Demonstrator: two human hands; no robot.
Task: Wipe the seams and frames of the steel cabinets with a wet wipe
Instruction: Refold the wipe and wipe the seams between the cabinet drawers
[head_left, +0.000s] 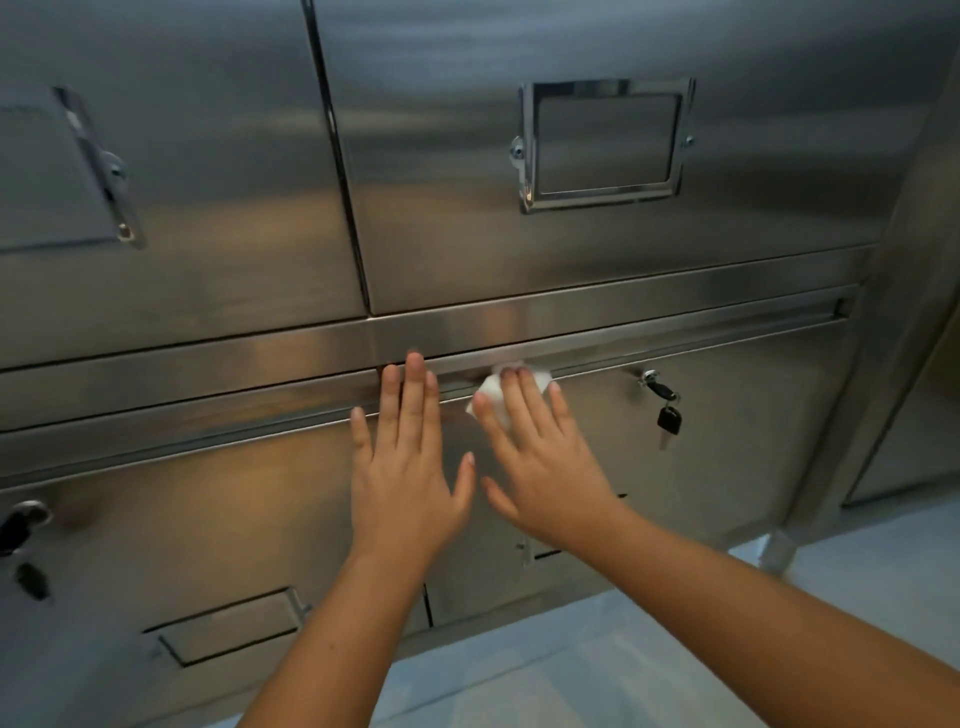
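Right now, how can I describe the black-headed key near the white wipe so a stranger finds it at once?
Look at the steel cabinet, at the horizontal rail between upper and lower doors. Just below it, right of the right hand pressing the white wipe, a black-headed key hangs from a lock. The other black key sits far left, lower.

I find the wet wipe white and crumpled, near centre of view. It is pressed under the straight fingers of my right hand against the horizontal seam below the frame rail. The steel cabinets are brushed, doors shut. A vertical seam divides the upper doors at 11 o'clock.
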